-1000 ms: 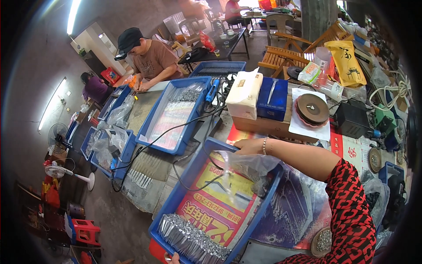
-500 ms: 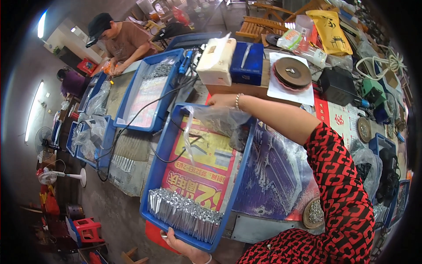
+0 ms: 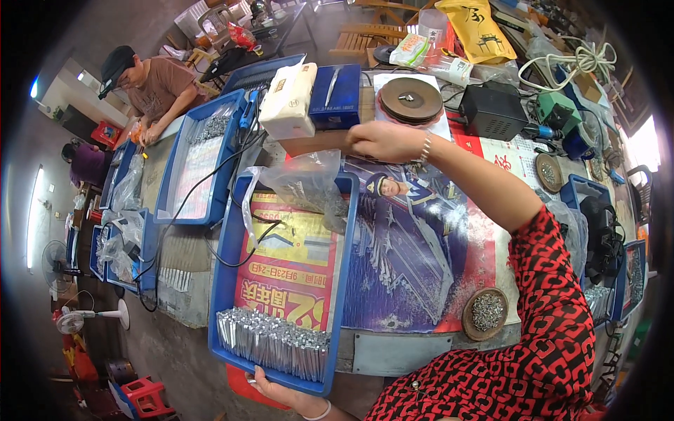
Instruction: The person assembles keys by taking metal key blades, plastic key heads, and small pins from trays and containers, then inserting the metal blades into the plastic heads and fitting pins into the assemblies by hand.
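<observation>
My left hand [image 3: 274, 389] grips the near edge of a blue plastic tray [image 3: 337, 266] from below, its fingers wrapped round the rim. Slim silvery metal pieces [image 3: 274, 344] stand packed together at the tray's near end. A printed yellow and pink sheet [image 3: 291, 281] lines the bottom. A transparent plastic bag [image 3: 305, 179] lies over the far end. Beyond that end, my right hand [image 3: 390, 142] hovers by a wooden box [image 3: 316, 144], off the tray, its fingers curled together; I see nothing in them.
A tissue pack [image 3: 289, 102] and a blue box [image 3: 335, 97] top the wooden box. Nearby are grinding discs [image 3: 411, 99] and a black power unit [image 3: 491, 110]. Small metal bits fill a round dish [image 3: 484, 313]. A black cable [image 3: 186, 224] crosses the left trays. A co-worker [image 3: 154, 91] sits far left.
My right hand has let go of the tray's far rim and moved right. The tray, still in my left hand, sits farther left and lower in view, as the whole view has shifted.
</observation>
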Demonstrator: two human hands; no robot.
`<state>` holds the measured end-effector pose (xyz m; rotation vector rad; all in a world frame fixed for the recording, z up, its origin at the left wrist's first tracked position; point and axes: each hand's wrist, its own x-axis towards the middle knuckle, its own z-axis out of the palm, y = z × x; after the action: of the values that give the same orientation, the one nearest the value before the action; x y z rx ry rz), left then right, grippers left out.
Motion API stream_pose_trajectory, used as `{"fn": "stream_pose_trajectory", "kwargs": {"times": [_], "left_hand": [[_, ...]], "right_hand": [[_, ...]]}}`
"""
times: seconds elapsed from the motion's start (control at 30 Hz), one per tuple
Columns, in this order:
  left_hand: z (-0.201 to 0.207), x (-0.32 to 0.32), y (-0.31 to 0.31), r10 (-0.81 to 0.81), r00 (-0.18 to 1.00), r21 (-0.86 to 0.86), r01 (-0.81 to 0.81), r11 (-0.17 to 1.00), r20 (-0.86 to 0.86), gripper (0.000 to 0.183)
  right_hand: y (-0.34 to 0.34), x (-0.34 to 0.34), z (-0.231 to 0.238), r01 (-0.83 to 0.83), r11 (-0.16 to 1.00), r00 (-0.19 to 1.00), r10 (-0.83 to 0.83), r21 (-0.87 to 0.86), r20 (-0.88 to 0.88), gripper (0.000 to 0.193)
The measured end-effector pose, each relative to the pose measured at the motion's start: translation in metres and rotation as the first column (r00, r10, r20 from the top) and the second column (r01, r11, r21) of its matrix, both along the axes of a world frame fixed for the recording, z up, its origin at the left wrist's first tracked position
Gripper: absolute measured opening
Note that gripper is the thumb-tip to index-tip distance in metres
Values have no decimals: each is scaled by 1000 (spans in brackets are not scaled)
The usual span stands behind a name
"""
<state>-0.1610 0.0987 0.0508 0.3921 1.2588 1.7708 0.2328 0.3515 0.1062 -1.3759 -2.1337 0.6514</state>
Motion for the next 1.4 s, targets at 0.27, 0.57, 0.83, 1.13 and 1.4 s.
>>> {"fn": "stream_pose_trajectory", "kwargs": {"times": [0.27,0.57,0.83,1.13,1.4], "left_hand": [[-24,-17,-21,90,809,97,-41,994,-581,40],[-14,-8,-22,164,261,199,115,973,-951,47],[-2,-7,-7,101,736,99,-46,994,-669,28],[-26,-37,-4,211,912,139,-173,975,-351,22],[-15,-27,-70,230,881,20,-244,970,-414,25]], "right_hand": [[-68,-9,-44,194,974,974,-206,-119,-95,26],[-55,-63,-64,47,747,560,-570,-664,-601,58],[-61,-70,-79,73,778,513,-565,-623,-646,61],[-70,-55,-78,31,637,567,-646,-770,-512,59],[-128,-65,-20,109,717,-43,-688,-688,-724,25]]}}
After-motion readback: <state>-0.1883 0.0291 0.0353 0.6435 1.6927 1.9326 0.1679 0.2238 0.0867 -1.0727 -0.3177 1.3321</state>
